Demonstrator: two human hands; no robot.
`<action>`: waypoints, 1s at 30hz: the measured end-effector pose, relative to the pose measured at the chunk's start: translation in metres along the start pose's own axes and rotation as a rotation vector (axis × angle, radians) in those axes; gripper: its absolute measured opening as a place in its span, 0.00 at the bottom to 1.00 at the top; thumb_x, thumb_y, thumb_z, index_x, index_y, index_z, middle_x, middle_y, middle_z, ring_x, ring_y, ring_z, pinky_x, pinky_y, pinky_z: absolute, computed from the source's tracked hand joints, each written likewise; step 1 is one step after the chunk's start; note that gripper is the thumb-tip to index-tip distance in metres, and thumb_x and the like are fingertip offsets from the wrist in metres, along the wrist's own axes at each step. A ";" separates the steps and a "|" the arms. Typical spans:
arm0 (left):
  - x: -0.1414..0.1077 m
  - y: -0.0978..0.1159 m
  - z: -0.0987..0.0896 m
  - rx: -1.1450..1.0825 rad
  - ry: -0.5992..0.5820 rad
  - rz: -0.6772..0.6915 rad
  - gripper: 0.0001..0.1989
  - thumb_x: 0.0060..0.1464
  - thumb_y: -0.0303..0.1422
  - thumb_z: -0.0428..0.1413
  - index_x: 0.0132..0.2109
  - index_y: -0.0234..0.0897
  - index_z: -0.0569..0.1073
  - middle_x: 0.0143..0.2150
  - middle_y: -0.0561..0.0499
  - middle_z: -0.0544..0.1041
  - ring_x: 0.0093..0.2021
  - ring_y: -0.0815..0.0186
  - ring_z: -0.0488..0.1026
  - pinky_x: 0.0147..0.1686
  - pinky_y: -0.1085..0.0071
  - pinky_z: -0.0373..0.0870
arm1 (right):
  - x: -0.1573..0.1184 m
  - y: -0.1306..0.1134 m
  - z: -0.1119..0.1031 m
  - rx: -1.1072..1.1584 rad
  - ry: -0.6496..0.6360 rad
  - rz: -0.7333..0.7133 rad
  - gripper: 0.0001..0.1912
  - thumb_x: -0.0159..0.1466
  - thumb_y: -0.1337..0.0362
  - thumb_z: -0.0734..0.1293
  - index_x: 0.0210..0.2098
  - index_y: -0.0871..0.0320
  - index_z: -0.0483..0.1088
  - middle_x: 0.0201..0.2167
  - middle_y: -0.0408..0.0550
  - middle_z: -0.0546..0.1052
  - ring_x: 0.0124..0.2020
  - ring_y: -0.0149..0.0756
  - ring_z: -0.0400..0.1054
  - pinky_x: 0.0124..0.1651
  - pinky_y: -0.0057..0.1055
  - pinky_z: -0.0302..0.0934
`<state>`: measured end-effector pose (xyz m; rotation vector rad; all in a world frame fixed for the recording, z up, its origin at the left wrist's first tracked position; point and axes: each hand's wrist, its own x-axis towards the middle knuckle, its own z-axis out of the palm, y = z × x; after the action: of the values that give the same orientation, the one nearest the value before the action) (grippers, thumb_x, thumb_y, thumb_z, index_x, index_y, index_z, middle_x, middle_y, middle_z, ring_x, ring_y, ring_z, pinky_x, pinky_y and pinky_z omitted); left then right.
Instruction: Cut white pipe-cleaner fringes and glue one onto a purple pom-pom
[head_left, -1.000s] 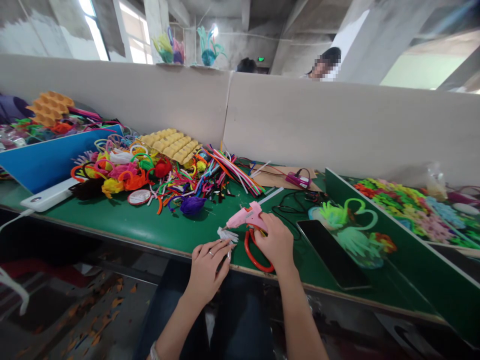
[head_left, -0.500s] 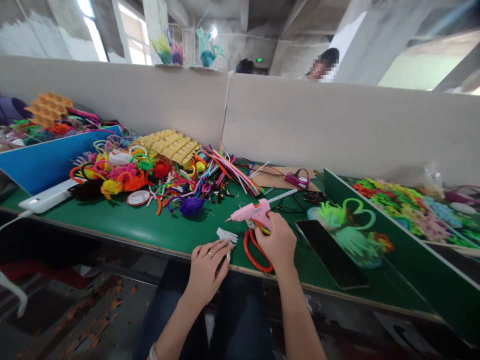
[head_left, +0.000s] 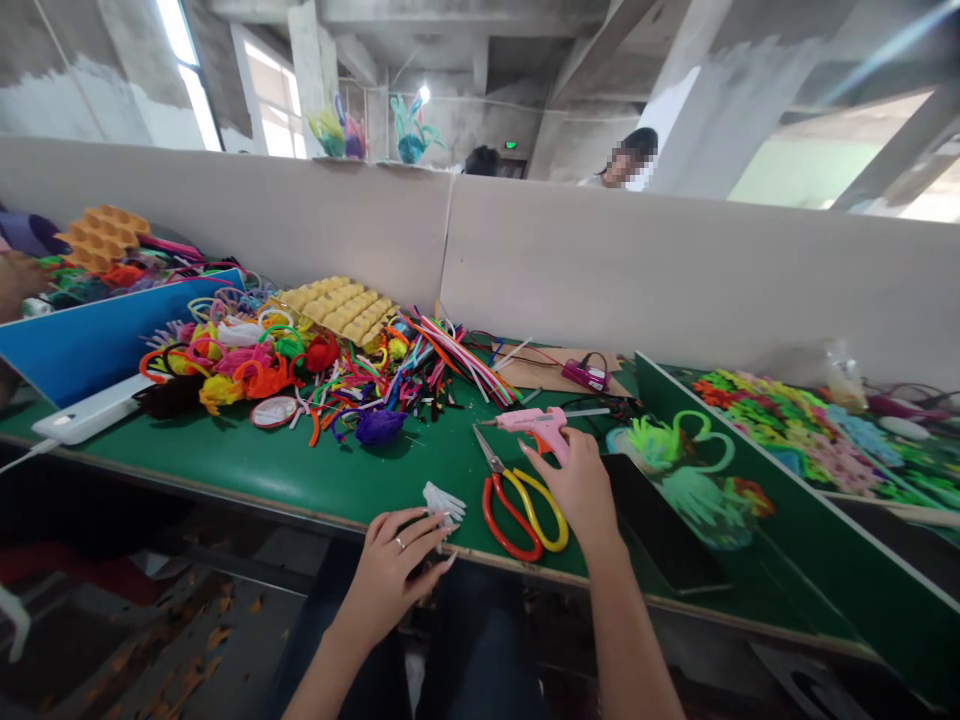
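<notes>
My left hand [head_left: 401, 560] rests at the table's front edge, its fingertips on a small white fluffy bundle [head_left: 444, 500]; thumb and fingers are apart. Above the scissors, my right hand [head_left: 581, 485] is at the handle of a pink glue gun [head_left: 541, 422], which lies low over the green table with its nozzle to the left. The thumb is spread away from the handle and the other fingers are partly hidden behind it. Scissors [head_left: 517, 505] with one red and one yellow handle lie between my hands, blades pointing up-left.
Colourful pipe cleaners [head_left: 465, 355] and fluffy pieces cover the back left, beside a yellow egg tray [head_left: 341, 308]. A purple bundle [head_left: 379, 427] lies nearer. A dark phone [head_left: 667, 525] and green swan shapes [head_left: 694, 490] are at right. At far left shows another person's hand [head_left: 19, 280].
My right hand and the glue gun have moved right and away from the scissors, uncovering the blades and yellow handle. The right thumb has spread. My left hand has shifted slightly down-left off the bundle.
</notes>
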<state>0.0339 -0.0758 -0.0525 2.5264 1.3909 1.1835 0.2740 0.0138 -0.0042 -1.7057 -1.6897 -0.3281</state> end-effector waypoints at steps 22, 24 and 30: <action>0.039 -0.027 -0.039 0.130 0.294 0.118 0.09 0.50 0.29 0.53 0.38 0.47 0.73 0.38 0.56 0.77 0.40 0.67 0.66 0.41 0.67 0.57 | -0.001 -0.083 -0.033 0.405 -0.613 -0.527 0.31 0.50 0.48 0.64 0.50 0.51 0.56 0.46 0.46 0.65 0.46 0.36 0.59 0.49 0.35 0.51; 0.048 -0.031 -0.045 0.148 0.246 0.127 0.10 0.50 0.29 0.53 0.39 0.48 0.73 0.41 0.56 0.75 0.42 0.66 0.65 0.42 0.66 0.57 | 0.004 -0.095 -0.024 0.383 -0.610 -0.582 0.24 0.53 0.49 0.62 0.46 0.53 0.60 0.41 0.46 0.67 0.43 0.36 0.60 0.46 0.34 0.52; 0.070 -0.048 -0.055 0.173 0.240 0.117 0.08 0.50 0.31 0.52 0.37 0.47 0.73 0.43 0.55 0.74 0.44 0.64 0.64 0.45 0.64 0.58 | 0.025 -0.118 0.010 0.192 -0.474 -0.901 0.10 0.62 0.60 0.55 0.34 0.58 0.64 0.31 0.47 0.69 0.34 0.32 0.61 0.36 0.29 0.51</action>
<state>-0.0131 -0.0132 0.0121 2.6893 1.4697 1.4931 0.1624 0.0276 0.0393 -0.8211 -2.6867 -0.1489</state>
